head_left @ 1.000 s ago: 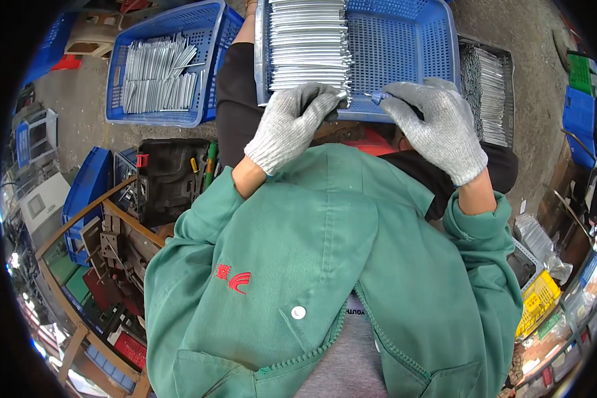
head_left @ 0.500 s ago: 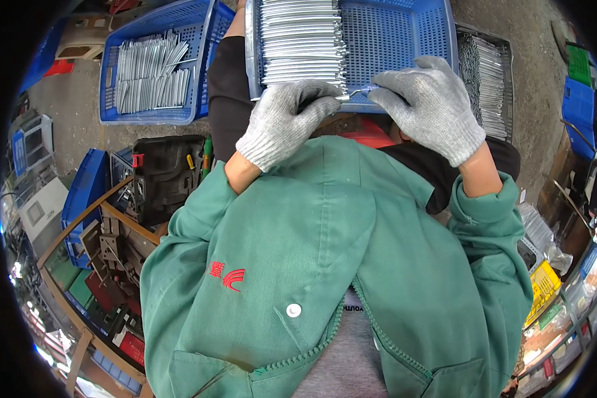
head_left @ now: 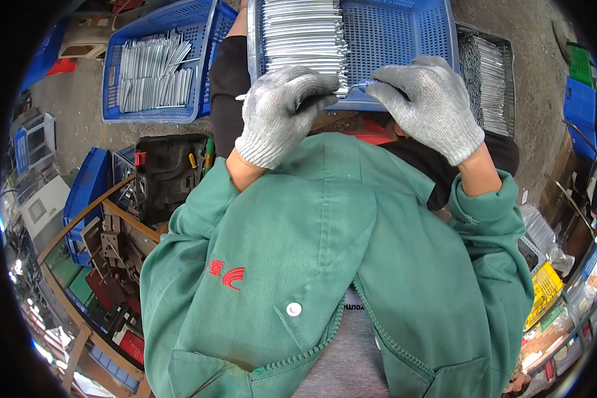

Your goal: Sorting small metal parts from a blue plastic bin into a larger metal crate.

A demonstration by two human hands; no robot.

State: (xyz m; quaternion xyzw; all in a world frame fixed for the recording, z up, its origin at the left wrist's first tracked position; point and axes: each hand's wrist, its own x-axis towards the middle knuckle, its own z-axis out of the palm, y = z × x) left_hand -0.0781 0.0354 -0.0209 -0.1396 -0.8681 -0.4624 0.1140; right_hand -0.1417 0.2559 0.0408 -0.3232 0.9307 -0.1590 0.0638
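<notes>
My left hand, in a grey knitted glove, is closed around a thin silver metal tube. One end of the tube pokes out left of the glove, the other past the fingertips. My right hand, gloved the same way, grips a slim blue-handled deburring tool. Its thin bent metal tip sits at the tube's right end; whether they touch is too small to tell. Just beyond both hands, a blue perforated crate holds a neat stack of silver tubes in its left half.
At the far left, another blue crate contains shorter tubes in bundles. A dark crate of metal rods stands at the right. An open black tool case lies left of me, near a wooden-edged frame. A yellow crate is at the right.
My left hand has shifted slightly left and up, turning a little, and more of the tube's left end shows. My right hand has barely moved, with the tool's tip still beside the tube's end.
</notes>
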